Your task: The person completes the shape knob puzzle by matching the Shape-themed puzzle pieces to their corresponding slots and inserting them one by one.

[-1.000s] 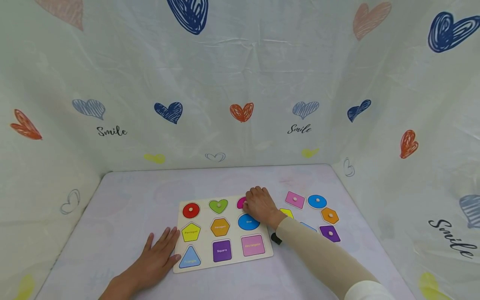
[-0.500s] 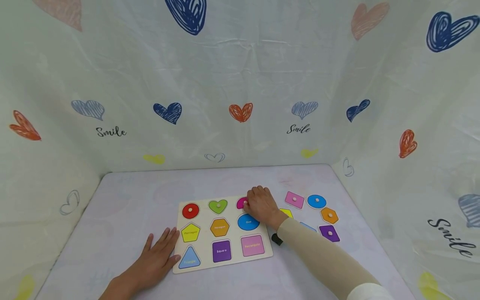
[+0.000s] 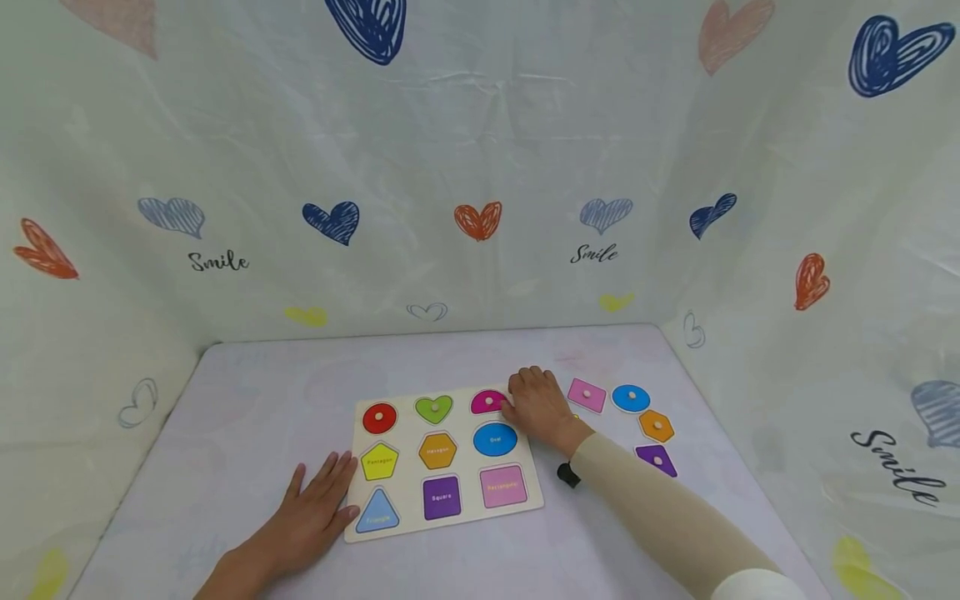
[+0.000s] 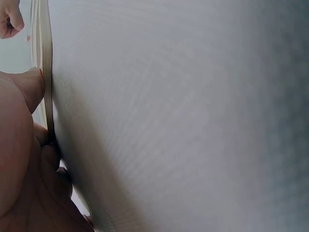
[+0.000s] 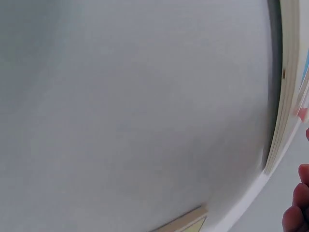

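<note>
A pale shape-puzzle board (image 3: 462,421) lies on the table, turned slightly. My left hand (image 3: 311,512) rests flat with fingers spread, fingertips and thumb at the board's left edge (image 4: 47,53). A magenta semicircle piece (image 3: 483,403) with a knob is in the board's top right place. My right hand (image 3: 540,407) hovers at that corner, fingers loosely bent, thumb near the semicircle's right end, its knob uncovered. A red circle piece (image 3: 379,418) and a green heart piece (image 3: 433,409), both knobbed, sit in the top row. Right fingertips (image 5: 301,198) show at the right wrist view's edge.
Right of the board lie a pink rectangle (image 3: 587,395), a blue oval (image 3: 631,398), an orange hexagon (image 3: 656,426) and a purple square (image 3: 657,460), all knobbed. A yellow piece (image 5: 195,226) is mostly hidden behind the right hand. A heart-printed curtain (image 3: 420,167) surrounds the table.
My right hand has moved right, off the semicircle, uncovering its knob and more of the piece. The yellow and blue pieces behind the arm are now more hidden. My left hand stays put.
</note>
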`<state>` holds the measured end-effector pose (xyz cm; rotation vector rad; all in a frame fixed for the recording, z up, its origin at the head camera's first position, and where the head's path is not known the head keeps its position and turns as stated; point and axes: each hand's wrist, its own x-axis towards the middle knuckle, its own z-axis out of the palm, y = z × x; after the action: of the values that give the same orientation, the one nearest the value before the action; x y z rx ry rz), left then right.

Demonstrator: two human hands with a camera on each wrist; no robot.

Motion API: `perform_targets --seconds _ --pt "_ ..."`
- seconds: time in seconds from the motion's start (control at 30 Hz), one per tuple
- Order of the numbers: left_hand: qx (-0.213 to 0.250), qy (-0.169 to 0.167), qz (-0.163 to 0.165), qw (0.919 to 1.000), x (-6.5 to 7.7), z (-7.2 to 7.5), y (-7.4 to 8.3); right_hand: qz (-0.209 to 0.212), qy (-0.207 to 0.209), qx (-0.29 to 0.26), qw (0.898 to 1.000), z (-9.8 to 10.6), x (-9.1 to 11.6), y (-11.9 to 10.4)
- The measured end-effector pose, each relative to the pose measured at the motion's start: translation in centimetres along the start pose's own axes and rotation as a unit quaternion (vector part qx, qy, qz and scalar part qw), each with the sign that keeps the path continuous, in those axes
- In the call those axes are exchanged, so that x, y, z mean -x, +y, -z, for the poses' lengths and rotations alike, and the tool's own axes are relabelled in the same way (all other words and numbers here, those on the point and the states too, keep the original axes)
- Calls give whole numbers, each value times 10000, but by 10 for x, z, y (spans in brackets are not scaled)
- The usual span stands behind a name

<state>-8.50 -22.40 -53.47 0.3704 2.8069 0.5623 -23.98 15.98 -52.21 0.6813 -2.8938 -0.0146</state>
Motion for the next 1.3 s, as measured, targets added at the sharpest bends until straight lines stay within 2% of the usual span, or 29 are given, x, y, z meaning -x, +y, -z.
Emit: perform_targets --seconds 0.5,0.67,0.9,1.3 --pt "23 75 9 10000 -1 0 -2 -194 250 -30 9995 4 20 38" --pt "-7 142 18 9999 -1 -2 -4 -333 181 -51 9993 5 30 48" --pt "54 131 37 9999 0 -4 -3 -519 165 115 9985 7 47 57" --pt "-87 94 55 9999 2 0 1 -514 157 25 9986 0 72 64"
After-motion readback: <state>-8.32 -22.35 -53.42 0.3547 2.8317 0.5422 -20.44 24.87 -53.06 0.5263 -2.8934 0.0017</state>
